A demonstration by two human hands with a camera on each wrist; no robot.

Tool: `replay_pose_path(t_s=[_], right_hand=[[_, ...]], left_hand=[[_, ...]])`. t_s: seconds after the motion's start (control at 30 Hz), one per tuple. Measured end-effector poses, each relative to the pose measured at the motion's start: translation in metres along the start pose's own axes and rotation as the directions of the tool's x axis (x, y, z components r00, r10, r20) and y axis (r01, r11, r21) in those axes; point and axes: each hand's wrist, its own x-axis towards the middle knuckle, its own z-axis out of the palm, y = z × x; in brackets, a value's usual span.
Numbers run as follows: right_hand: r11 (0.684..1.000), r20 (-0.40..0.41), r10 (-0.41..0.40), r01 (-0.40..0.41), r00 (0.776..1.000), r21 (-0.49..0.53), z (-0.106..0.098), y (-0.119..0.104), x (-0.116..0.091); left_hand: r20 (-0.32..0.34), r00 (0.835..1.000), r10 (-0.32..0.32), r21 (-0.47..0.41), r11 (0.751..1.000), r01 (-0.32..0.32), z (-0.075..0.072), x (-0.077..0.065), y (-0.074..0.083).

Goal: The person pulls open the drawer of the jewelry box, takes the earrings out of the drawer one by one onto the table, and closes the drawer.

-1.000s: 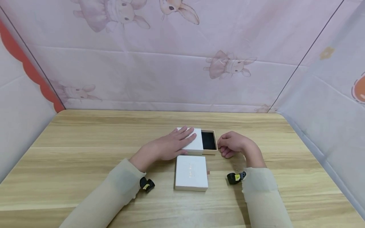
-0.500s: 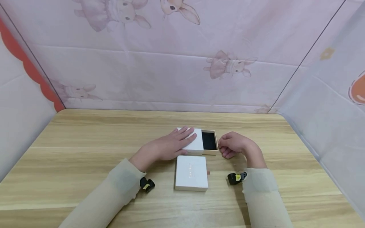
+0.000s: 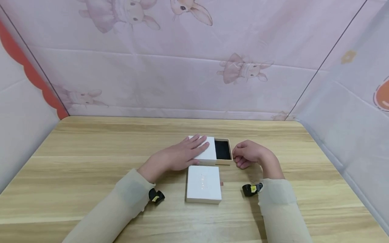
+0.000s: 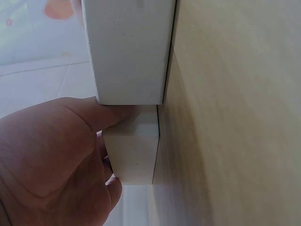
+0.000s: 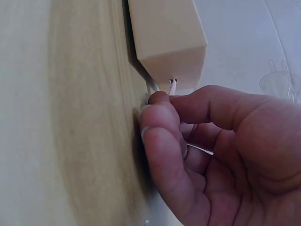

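Observation:
A white drawer-style gift box [image 3: 212,156] lies on the table, its tray [image 3: 223,162] slid partly out to the right and showing a black lining [image 3: 223,150]. My left hand [image 3: 179,156] rests on the box's sleeve with fingers spread over the top. In the left wrist view its thumb [image 4: 106,115] lies against the near side. At the tray's right end, my right hand [image 3: 247,153] pinches a thin ribbon pull tab [image 5: 172,87] between thumb and forefinger. The ribbon comes out of a small slot in the tray's end.
A second white box [image 3: 204,184], closed, with small shiny lettering and a pinkish tab [image 3: 222,184], lies just in front of the first. All stands on a wood-grain table [image 3: 91,189]. A rabbit-print cloth backdrop [image 3: 170,81] rises behind it.

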Motion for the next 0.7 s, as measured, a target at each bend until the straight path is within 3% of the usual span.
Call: replay_pose_path(t_s=[0.7], right_hand=[[1.000, 0.023, 0.000, 0.000, 1.000, 0.029, -0.0011, 0.0010, -0.0008]], left_hand=[[0.008, 1.000, 0.002, 0.019, 1.000, -0.002, 0.0010, 0.0007, -0.0016]])
